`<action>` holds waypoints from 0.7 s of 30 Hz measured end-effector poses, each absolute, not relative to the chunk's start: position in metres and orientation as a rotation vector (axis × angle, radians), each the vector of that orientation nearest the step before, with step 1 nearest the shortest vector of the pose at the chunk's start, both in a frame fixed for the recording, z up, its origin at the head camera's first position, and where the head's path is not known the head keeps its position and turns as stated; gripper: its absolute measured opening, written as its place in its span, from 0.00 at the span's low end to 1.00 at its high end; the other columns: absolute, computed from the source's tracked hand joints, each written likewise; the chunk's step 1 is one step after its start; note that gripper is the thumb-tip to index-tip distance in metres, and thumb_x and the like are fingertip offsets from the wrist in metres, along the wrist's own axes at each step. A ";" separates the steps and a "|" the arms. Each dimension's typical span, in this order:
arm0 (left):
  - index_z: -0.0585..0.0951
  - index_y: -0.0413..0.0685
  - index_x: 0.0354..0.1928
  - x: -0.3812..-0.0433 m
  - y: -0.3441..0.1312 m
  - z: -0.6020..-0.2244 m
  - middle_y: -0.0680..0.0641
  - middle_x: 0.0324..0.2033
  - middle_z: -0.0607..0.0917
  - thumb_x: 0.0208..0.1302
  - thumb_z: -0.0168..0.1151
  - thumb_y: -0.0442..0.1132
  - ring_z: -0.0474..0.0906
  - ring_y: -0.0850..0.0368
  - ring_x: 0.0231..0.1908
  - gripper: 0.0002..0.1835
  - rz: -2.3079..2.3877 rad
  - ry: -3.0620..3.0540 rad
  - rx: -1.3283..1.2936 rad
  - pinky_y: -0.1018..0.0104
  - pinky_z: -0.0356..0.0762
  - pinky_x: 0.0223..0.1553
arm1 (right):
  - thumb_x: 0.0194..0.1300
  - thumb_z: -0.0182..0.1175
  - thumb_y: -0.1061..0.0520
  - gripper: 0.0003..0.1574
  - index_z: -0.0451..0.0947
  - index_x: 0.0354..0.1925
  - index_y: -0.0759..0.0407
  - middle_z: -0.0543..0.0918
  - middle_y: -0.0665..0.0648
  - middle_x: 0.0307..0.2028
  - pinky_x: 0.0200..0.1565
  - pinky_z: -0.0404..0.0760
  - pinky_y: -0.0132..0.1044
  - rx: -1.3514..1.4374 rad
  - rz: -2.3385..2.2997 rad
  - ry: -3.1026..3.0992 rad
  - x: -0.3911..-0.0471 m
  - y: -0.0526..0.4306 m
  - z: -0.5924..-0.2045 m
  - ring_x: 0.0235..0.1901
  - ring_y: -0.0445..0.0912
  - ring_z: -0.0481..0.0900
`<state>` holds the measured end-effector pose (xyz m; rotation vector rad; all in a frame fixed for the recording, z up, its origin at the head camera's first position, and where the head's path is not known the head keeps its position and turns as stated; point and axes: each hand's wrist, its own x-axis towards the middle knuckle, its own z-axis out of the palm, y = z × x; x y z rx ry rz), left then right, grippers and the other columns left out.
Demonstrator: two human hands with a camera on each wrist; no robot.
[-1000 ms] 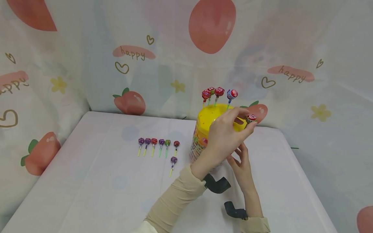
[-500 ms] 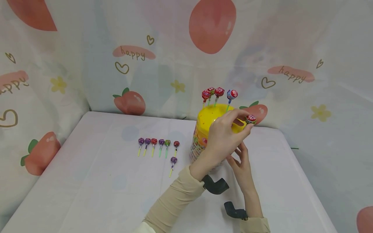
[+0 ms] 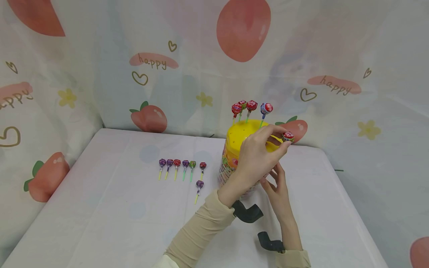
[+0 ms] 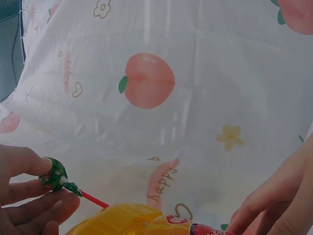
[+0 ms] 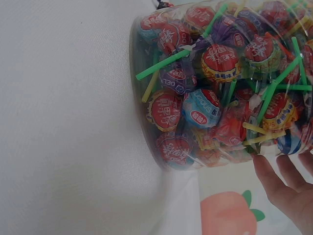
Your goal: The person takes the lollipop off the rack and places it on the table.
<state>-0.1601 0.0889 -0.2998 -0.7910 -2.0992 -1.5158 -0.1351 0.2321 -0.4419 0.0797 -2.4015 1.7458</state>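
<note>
In the head view, my left hand reaches over the yellow lid of a clear candy jar. Thumb and fingers pinch the wrapped head of a lollipop. The left wrist view shows this lollipop in a green wrapper, its red stick slanting down to the lid's edge. My right hand lies against the near right side of the jar. Its fingertips touch the clear wall in the right wrist view, where many wrapped lollipops show inside. Several lollipops stand upright in the lid's far edge.
Left of the jar, several lollipops lie in a row on the white table, and a purple one lies just in front of the row's right end. A printed curtain hangs behind the table.
The left hand and the lollipop in it have shifted very slightly left at the lid's right edge. My right hand stays at the jar.
</note>
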 end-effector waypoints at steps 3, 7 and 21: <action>0.80 0.47 0.48 -0.160 0.089 -0.300 0.51 0.41 0.86 0.62 0.65 0.40 0.82 0.63 0.40 0.13 -1.523 -2.097 -0.789 0.87 0.72 0.43 | 0.69 0.55 0.56 0.46 0.43 0.74 0.33 0.51 0.49 0.74 0.65 0.63 0.51 0.074 1.742 -2.407 -0.135 0.232 -0.442 0.70 0.49 0.55; 0.80 0.46 0.48 -0.161 0.089 -0.301 0.50 0.41 0.86 0.62 0.65 0.39 0.83 0.62 0.40 0.13 -1.543 -2.083 -0.797 0.87 0.73 0.43 | 0.69 0.55 0.57 0.46 0.43 0.74 0.34 0.51 0.49 0.74 0.65 0.64 0.50 0.069 1.733 -2.414 -0.134 0.232 -0.442 0.70 0.50 0.55; 0.79 0.48 0.51 -0.161 0.080 -0.296 0.49 0.44 0.85 0.64 0.62 0.40 0.83 0.65 0.39 0.14 -1.792 -2.014 -0.808 0.80 0.78 0.41 | 0.69 0.54 0.59 0.46 0.43 0.74 0.35 0.51 0.49 0.74 0.66 0.61 0.53 0.092 1.774 -2.385 -0.133 0.229 -0.439 0.71 0.51 0.53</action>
